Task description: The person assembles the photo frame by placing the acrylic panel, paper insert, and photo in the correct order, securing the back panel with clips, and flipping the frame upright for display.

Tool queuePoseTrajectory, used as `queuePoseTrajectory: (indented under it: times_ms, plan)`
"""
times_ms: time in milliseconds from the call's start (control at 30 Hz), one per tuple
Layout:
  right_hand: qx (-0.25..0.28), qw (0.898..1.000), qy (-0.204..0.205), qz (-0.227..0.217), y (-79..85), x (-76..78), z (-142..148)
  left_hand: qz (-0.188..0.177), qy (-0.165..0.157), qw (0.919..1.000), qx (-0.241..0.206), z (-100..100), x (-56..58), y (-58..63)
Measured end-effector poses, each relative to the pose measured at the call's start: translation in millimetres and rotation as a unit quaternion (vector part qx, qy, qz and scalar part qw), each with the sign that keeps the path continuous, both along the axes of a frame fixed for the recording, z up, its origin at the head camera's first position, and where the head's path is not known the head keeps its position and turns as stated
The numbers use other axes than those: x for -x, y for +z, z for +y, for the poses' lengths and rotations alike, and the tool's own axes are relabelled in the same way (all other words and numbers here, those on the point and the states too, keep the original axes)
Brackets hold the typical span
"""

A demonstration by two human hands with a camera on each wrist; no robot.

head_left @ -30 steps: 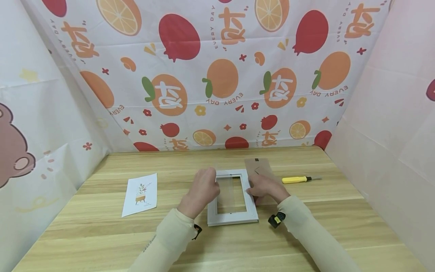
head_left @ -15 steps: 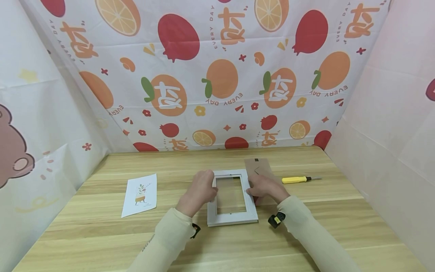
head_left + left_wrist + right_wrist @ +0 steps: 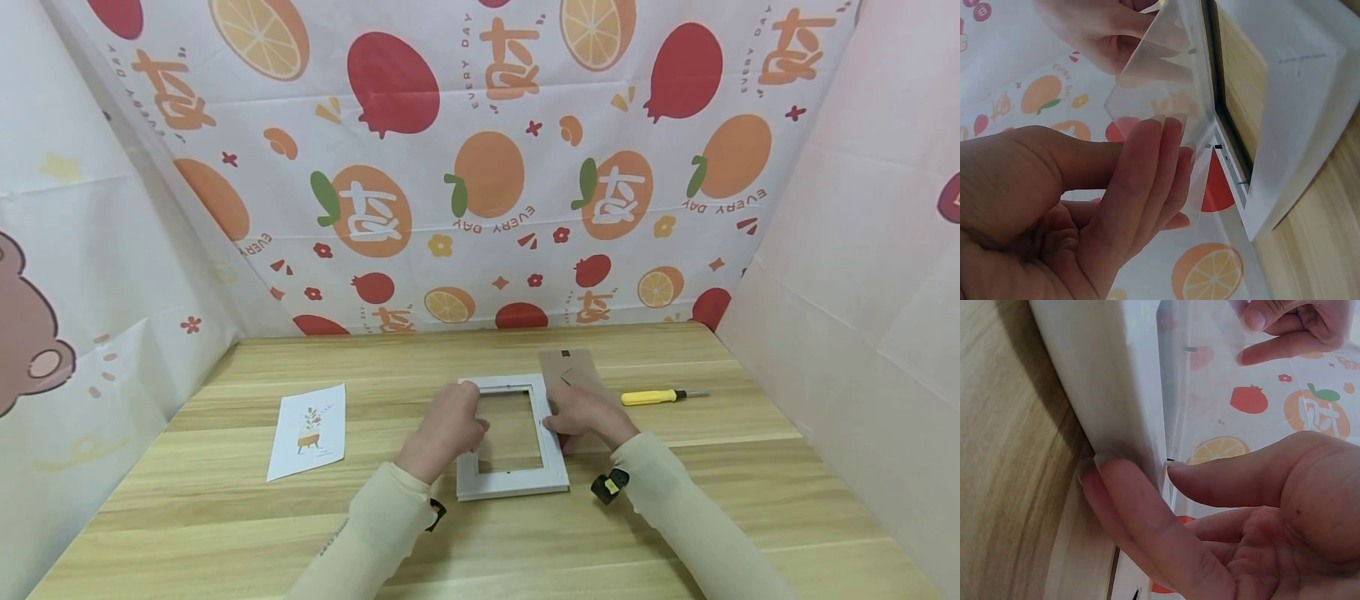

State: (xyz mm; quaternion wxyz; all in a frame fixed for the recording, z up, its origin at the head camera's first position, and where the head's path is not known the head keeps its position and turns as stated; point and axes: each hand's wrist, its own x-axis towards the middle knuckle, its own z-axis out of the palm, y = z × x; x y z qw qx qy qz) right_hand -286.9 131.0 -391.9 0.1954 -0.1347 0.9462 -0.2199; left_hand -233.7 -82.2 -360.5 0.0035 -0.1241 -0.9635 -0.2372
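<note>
A white picture frame (image 3: 512,482) lies on the wooden table, its opening showing the wood beneath. Above that opening, my left hand (image 3: 447,429) pinches a clear plastic sheet (image 3: 1147,94) between thumb and fingers. In the left wrist view the sheet stands at an angle to the frame, one edge close to the inner rim. My right hand (image 3: 581,412) grips the frame's right side, with the thumb on the upper face and the fingers (image 3: 1141,500) against the outer side.
A brown backing board (image 3: 567,362) lies right of the frame, partly under my right hand. Farther right is a yellow-handled screwdriver (image 3: 649,397). A white card with a printed potted plant (image 3: 306,433) lies on the left. Fruit-print cloth (image 3: 491,175) hangs behind the table.
My left hand first moves slightly left, then back right and a little lower with the clear sheet. My right hand and the frame stay in place.
</note>
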Motion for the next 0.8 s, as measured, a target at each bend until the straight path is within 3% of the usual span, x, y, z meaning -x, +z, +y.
queuePoseTrajectory:
  times_ms: [800]
  plan:
    - [0.012, 1.0, -0.007, -0.006, -0.8, -0.8, 0.0, 0.009, -0.008, 0.9998, 0.017, 3.1, 2.5, -6.0]
